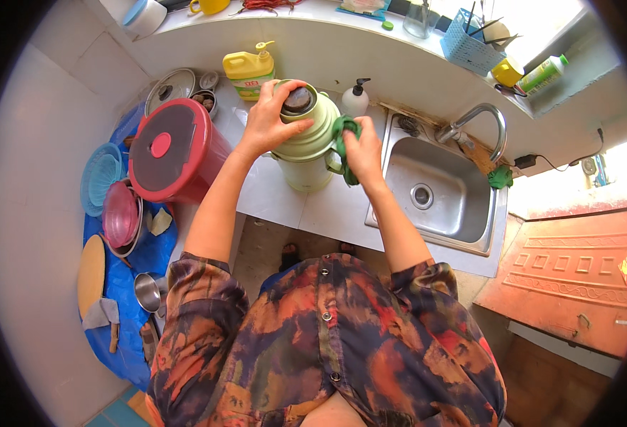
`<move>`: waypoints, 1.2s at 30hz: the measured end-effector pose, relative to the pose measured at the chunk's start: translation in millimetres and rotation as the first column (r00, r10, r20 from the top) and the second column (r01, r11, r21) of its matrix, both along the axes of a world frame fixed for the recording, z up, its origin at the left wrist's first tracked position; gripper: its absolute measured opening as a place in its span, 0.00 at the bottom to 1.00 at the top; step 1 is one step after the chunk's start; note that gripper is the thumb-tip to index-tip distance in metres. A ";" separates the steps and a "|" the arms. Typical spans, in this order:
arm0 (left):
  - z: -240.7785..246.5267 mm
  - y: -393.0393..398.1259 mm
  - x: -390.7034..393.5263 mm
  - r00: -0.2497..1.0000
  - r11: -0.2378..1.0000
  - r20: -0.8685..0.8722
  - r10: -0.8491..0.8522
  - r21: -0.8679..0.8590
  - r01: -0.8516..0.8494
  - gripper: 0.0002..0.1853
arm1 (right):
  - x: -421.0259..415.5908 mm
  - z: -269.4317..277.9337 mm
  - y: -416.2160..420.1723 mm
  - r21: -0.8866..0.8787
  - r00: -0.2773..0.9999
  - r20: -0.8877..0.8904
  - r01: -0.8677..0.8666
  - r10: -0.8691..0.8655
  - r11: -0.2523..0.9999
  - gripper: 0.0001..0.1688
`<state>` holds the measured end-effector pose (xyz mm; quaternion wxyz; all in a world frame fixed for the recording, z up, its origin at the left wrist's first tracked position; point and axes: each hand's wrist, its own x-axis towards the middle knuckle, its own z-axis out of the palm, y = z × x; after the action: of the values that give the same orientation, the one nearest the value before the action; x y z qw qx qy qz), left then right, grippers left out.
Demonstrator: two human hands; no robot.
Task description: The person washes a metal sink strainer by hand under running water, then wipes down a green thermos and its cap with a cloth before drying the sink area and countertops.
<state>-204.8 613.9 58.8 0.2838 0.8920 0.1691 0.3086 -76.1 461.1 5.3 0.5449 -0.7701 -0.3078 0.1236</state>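
Observation:
A pale green thermos flask [305, 173] stands upright on the tiled counter in front of me, its dark stopper [297, 100] showing in the neck. My left hand [270, 120] grips the flask around its upper rim, thumb on the near side and fingers over the far edge. On the flask's right side, my right hand [364, 152] holds a bunched green cloth [347, 128] against the body, close to the handle. Part of the cloth hangs below my fingers and hides some of that side.
The stainless steel sink [452, 192] with its curved faucet [478, 120] lies to the right. A red lidded bucket [206, 160] stands left of the flask. Behind are a yellow detergent jug [249, 72] and a white pump bottle [355, 100]. A pink bowl [121, 213] sits far left.

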 end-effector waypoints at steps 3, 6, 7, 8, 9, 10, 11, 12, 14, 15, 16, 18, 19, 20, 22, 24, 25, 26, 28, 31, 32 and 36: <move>4.1 -9.1 4.1 0.997 0.996 -0.022 0.072 0.047 -0.071 0.33 | 58.6 -36.2 -8.2 0.243 0.787 -0.614 0.114 0.062 0.963 0.13; 10.9 -15.8 0.4 0.984 0.982 -0.003 0.181 0.052 -0.180 0.33 | 52.4 -19.8 -39.4 0.388 0.818 -0.563 0.137 0.117 0.912 0.15; 12.4 -16.6 -3.5 0.977 0.976 -0.004 0.213 0.040 -0.213 0.33 | 45.5 -16.4 -44.0 0.434 0.851 -0.503 0.097 0.152 0.896 0.16; 13.0 -18.6 -4.8 0.964 0.954 0.008 0.266 0.141 -0.265 0.33 | 38.4 -10.8 -48.3 0.477 0.879 -0.439 0.053 0.186 0.877 0.18; 10.8 -21.7 -2.8 0.952 0.934 -0.011 0.305 0.200 -0.297 0.33 | 26.9 -0.3 -50.2 0.446 0.889 -0.397 -0.031 0.229 0.895 0.24; 8.9 -27.9 1.1 0.940 0.911 -0.029 0.340 0.258 -0.322 0.33 | 22.4 -4.1 -45.7 0.368 0.980 -0.102 -0.120 0.169 0.922 0.25; 6.8 -32.3 5.3 0.925 0.883 -0.044 0.377 0.317 -0.345 0.33 | 17.8 -7.9 -39.7 0.265 0.970 0.209 -0.181 0.127 0.947 0.27; 3.3 -34.6 8.8 0.926 0.844 0.046 0.376 0.396 -0.362 0.33 | 12.8 -8.8 -33.3 0.125 0.912 0.401 -0.152 0.090 0.981 0.29; -3.8 -35.6 11.8 0.926 0.841 0.106 0.362 0.390 -0.374 0.32 | 10.2 -19.5 -24.9 0.115 0.914 0.405 -0.084 0.030 0.990 0.26; -7.2 -34.3 11.5 0.920 0.835 0.135 0.368 0.387 -0.391 0.32 | 8.2 -20.1 -22.1 0.160 0.923 0.384 -0.091 0.023 0.983 0.25; -9.3 -34.8 10.2 0.930 0.868 0.127 0.345 0.335 -0.368 0.31 | 5.5 -19.5 -22.4 0.322 0.977 0.210 -0.034 -0.036 0.946 0.23; -16.3 -29.9 15.7 0.925 0.896 0.266 0.271 0.281 -0.344 0.32 | 0.0 -10.1 -29.2 0.520 0.990 -0.097 0.139 -0.104 0.843 0.19; -19.1 -29.7 17.7 0.913 0.910 0.332 0.237 0.253 -0.328 0.33 | 12.1 -24.0 -30.2 0.471 0.982 0.060 0.132 -0.181 0.872 0.20; -20.5 -29.7 18.6 0.913 0.908 0.343 0.223 0.268 -0.322 0.33 | 16.2 -26.9 -29.6 0.368 0.968 0.221 0.028 -0.117 0.929 0.22; -23.4 -30.4 18.6 0.917 0.922 0.319 0.237 0.224 -0.317 0.33 | 14.4 -35.8 -25.7 0.240 0.955 0.292 -0.028 -0.045 0.970 0.26; -24.7 -31.1 19.0 0.917 0.920 0.306 0.256 0.213 -0.328 0.34 | 18.6 -41.5 -21.8 0.237 0.938 0.341 -0.019 -0.065 0.971 0.27; -24.2 -31.0 20.2 0.914 0.912 0.304 0.268 0.225 -0.342 0.34 | 20.8 -44.1 -18.7 0.236 0.928 0.366 -0.019 -0.071 0.972 0.28; -25.6 -31.6 19.7 0.911 0.904 0.301 0.280 0.237 -0.356 0.34 | 20.4 -49.2 -14.1 0.299 0.917 0.377 0.009 -0.127 0.954 0.23; -25.2 -31.2 20.7 0.911 0.912 0.295 0.287 0.206 -0.354 0.34 | 24.5 -82.1 -17.5 0.157 0.940 0.325 0.049 -0.099 0.986 0.15; -25.2 -31.3 24.5 0.907 0.916 0.306 0.289 0.189 -0.355 0.34 | 20.9 -160.6 -34.1 -0.222 0.985 0.171 0.069 -0.031 0.973 0.11; -24.8 -31.7 27.4 0.905 0.915 0.313 0.287 0.189 -0.355 0.34 | 18.7 -193.6 -46.0 -0.311 0.993 0.114 0.044 -0.008 0.949 0.12; -21.7 -37.1 23.8 0.913 0.927 0.283 0.295 0.148 -0.345 0.32 | -1.8 -191.1 -53.9 -0.197 0.994 0.023 0.108 -0.105 0.974 0.23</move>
<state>-181.1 576.8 37.1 0.1597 0.8281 0.2444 0.4786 -77.9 407.2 -185.8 0.4694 -0.8367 -0.2556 0.1195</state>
